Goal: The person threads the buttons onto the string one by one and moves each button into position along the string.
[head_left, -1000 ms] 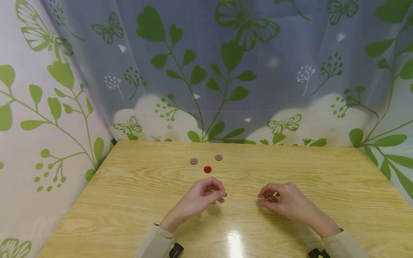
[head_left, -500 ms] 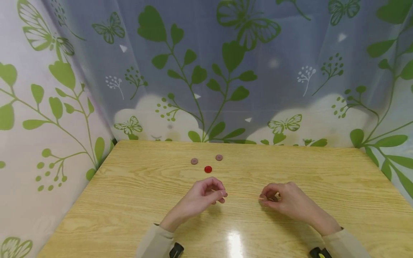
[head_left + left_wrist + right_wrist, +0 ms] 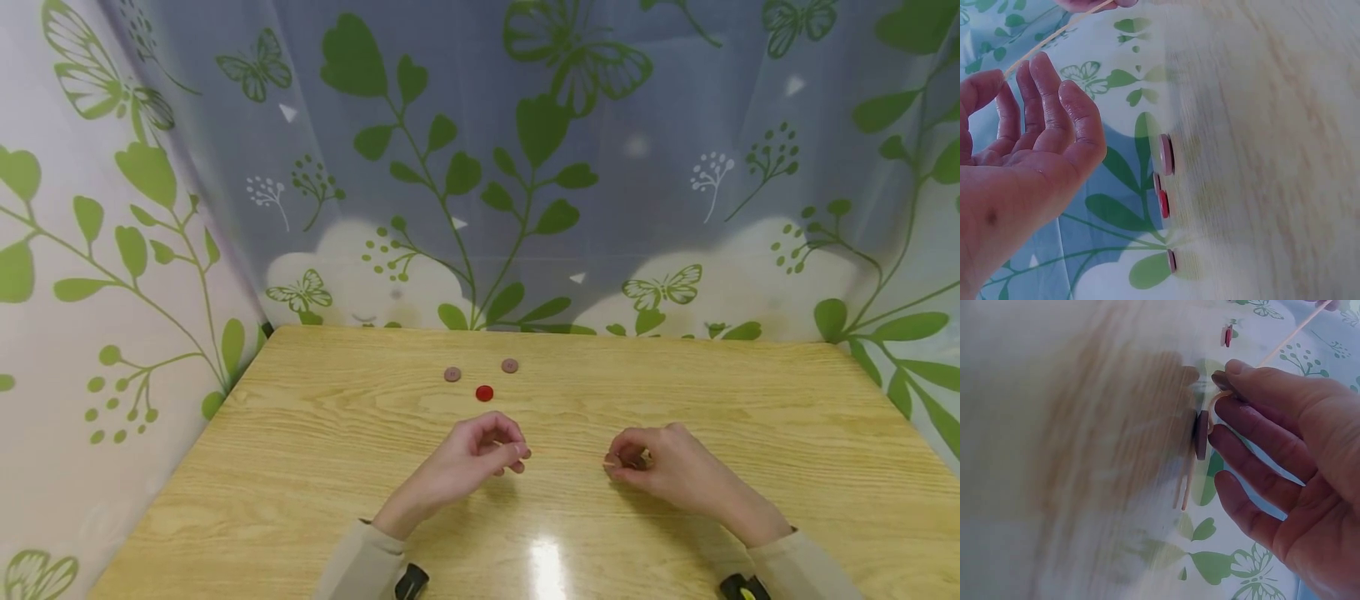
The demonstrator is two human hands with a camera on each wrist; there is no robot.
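Note:
A thin pale cord (image 3: 1054, 36) runs between my two hands. My left hand (image 3: 468, 457) pinches one end of it between thumb and index finger, its other fingers loosely curled. My right hand (image 3: 671, 468) pinches a brown button (image 3: 1220, 380) at its fingertips, where the cord meets it. Below those fingers, a second brown button (image 3: 1202, 435) is by the table surface, with the cord passing beside it and a loose tail hanging past. Whether the cord goes through the holes cannot be seen.
Beyond my left hand, a red button (image 3: 484, 393) lies on the wooden table (image 3: 360, 417) near two brown buttons, one left (image 3: 452, 375) and one right (image 3: 510, 366). The left wrist view shows another button (image 3: 1166, 154). A leaf-patterned curtain (image 3: 450, 208) stands behind the table.
The brown button at my right fingertips showed more clearly a second ago; it now sits closer in against the fingers. The right hand has shifted very slightly right. The left hand stays nearly still.

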